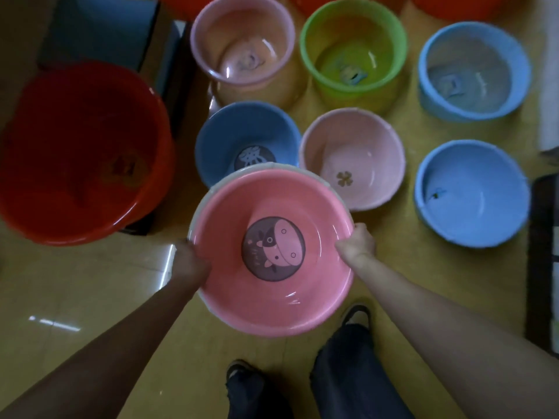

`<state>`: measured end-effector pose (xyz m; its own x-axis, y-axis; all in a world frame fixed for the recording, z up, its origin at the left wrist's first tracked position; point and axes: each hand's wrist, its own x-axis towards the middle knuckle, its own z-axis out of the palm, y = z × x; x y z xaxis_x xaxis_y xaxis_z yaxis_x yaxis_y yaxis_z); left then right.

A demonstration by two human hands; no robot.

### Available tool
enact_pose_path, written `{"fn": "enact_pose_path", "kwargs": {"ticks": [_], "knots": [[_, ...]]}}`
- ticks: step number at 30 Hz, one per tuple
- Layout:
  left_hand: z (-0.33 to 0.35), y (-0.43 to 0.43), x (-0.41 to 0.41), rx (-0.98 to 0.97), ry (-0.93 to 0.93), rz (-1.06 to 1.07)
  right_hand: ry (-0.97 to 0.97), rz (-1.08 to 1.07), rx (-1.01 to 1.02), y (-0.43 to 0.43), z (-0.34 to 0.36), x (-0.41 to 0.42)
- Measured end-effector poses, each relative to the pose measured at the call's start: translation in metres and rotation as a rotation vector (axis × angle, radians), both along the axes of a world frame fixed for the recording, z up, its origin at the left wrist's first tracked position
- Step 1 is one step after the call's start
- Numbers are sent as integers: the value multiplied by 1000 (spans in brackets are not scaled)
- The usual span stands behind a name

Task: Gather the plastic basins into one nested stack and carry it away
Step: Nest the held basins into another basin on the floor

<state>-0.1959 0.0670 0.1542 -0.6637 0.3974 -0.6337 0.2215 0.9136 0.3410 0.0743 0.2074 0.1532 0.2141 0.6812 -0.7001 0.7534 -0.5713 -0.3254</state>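
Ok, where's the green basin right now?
In the head view the green basin stands on the floor in the far row, between a pink basin and a blue basin.

The pink basin [272, 297] I hold is smooth, glossy plastic; the red basin [75, 131] too; the floor [90, 297] shines.

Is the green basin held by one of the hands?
No, the green basin stands on the floor in the far row, while the left hand and right hand grip the rim of the pink basin.
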Motion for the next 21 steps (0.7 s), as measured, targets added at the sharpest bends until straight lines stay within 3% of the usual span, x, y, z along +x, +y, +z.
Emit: {"fn": "enact_pose_path", "kwargs": {"ticks": [15, 21], "knots": [[47, 134, 115, 70, -78, -162, -50, -165, 54, 81, 50, 136], [47, 183, 153, -5, -33, -240, -39, -217, 28, 110, 50, 181]]}}
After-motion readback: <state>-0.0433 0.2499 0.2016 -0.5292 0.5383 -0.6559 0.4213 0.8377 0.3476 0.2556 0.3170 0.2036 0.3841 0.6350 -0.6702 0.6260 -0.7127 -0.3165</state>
